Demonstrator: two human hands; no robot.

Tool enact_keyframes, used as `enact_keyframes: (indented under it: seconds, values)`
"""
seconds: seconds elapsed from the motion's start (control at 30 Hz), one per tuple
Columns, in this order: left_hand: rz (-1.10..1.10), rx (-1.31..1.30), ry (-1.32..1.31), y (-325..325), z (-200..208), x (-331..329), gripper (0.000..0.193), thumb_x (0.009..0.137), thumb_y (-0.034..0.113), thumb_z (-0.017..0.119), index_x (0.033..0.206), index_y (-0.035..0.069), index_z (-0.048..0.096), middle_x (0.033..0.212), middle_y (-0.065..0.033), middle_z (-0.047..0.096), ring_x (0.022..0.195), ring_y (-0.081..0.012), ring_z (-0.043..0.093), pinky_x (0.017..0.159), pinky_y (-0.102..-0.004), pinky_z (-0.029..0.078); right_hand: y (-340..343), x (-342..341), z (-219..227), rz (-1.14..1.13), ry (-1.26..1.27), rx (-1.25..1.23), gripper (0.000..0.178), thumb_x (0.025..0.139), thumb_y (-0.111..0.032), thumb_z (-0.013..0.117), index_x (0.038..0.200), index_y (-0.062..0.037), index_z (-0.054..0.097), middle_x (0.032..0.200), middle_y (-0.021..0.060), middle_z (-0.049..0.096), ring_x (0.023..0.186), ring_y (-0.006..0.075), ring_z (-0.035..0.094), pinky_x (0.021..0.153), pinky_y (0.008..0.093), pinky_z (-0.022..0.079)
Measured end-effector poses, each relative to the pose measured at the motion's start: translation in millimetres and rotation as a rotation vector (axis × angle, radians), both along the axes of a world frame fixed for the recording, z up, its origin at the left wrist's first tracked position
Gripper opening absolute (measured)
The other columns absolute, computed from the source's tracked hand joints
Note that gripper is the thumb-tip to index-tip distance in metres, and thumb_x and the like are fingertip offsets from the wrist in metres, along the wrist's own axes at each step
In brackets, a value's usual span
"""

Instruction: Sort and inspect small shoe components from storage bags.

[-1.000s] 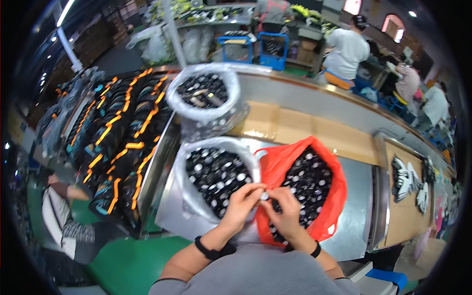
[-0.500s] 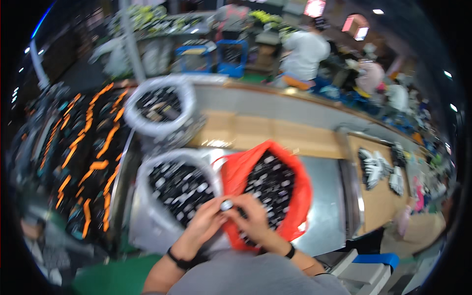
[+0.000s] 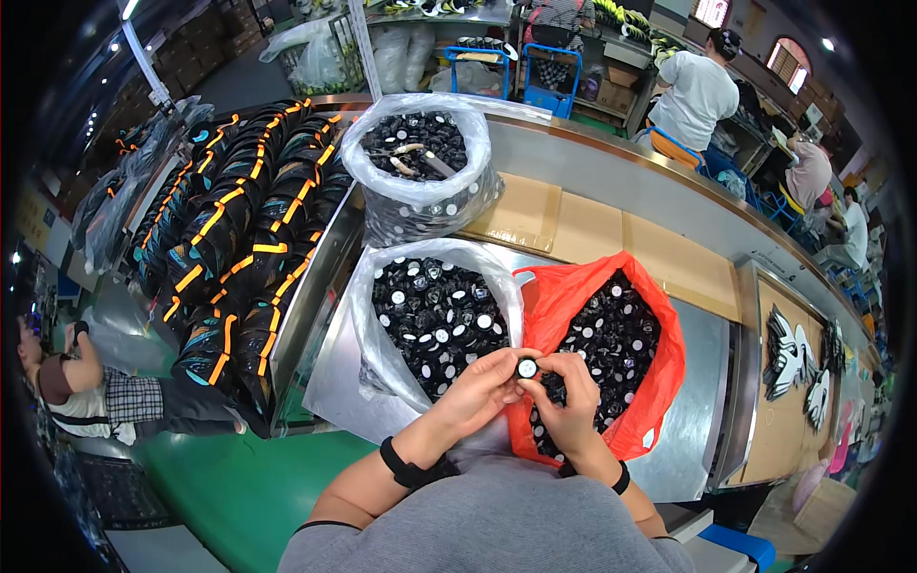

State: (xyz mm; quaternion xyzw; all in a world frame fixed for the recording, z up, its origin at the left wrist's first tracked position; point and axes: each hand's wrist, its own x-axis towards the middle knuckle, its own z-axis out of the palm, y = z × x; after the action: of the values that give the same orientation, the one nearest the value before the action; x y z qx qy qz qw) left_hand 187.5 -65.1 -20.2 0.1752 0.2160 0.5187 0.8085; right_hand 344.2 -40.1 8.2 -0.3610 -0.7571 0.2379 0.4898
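- Your left hand [image 3: 475, 393] and right hand [image 3: 564, 401] meet at the middle, fingertips pressed together on one small round black cap [image 3: 526, 368] with a white centre.
- Left grip: thumb and fingers pinching the cap's left side. Right grip: fingers curled in, pinching its right side. Both closed on the same piece.
- The cap sits between the two grips, held up off the worktop [image 3: 702, 382], over the seam where the two nearest bags meet.
- Just beyond your left grip: clear plastic bag [image 3: 382, 315], mouth open, filled with the same black caps, many showing white centres.
- Just beyond and under your right grip: red plastic bag [image 3: 659, 382], open, also holding black round parts. Your right hand overlaps its near edge.
- Further out from the left grip, past the clear bag: a second clear bag [image 3: 420, 205], upright, with black parts and a couple of longer pale pieces on top; can't tell what those are.
- Black wristband [image 3: 406, 470] on your left wrist, thinner black band [image 3: 621, 479] on the right.
- Well to the left of your left grip: rows of black items with orange trim [image 3: 229, 239] stacked beside the worktop.
- Flat cardboard sheets [image 3: 592, 229] lie on the worktop beyond the red bag.
- Far right of your right grip: tray [image 3: 774, 458] with black-and-white flat pieces.
- Other people: one seated low at far left [image 3: 95, 401], several at the far end of the line [image 3: 697, 95]. Their hands are well apart from yours.
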Motion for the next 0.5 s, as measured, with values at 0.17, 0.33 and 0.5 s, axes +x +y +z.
enact_keyframes:
  seconds: [0.17, 0.33, 0.5]
  values:
    - [0.08, 0.088, -0.033, -3.0, 2.9, 3.4, 0.032, 0.099, 0.022, 0.05, 0.122, 0.001, 0.055, 0.105, -0.0043, 0.06, 0.088, -0.0097, 0.053, 0.08, -0.0253, 0.042, 0.6, 3.3, -0.6, 0.006, -0.011, 0.028, 0.028, 0.069, 0.001, 0.078, 0.091, -0.0001, 0.06, 0.082, 0.0112, 0.061, 0.073, 0.0241, 0.06, 0.065, 0.0314, 0.048]
    - [0.044, 0.037, -0.058, -0.4, -3.9, 3.9, 0.03, 0.099, 0.017, 0.05, 0.125, 0.002, 0.054, 0.11, -0.005, 0.06, 0.096, -0.0118, 0.056, 0.083, -0.0264, 0.045, 4.0, 2.9, 1.2, -0.002, -0.027, 0.082, 0.029, 0.071, -0.004, 0.078, 0.094, -0.0014, 0.061, 0.083, 0.0113, 0.062, 0.072, 0.025, 0.063, 0.061, 0.0315, 0.05]
    - [0.082, 0.042, -0.099, -2.1, -5.0, 7.2, 0.03, 0.098, 0.014, 0.05, 0.125, 0.001, 0.054, 0.114, -0.0063, 0.06, 0.103, -0.0142, 0.057, 0.092, -0.0296, 0.046, 4.3, 3.9, 1.4, -0.012, -0.034, 0.067, 0.028, 0.071, -0.004, 0.078, 0.093, -0.002, 0.061, 0.083, 0.0109, 0.062, 0.072, 0.0249, 0.063, 0.061, 0.0315, 0.05]
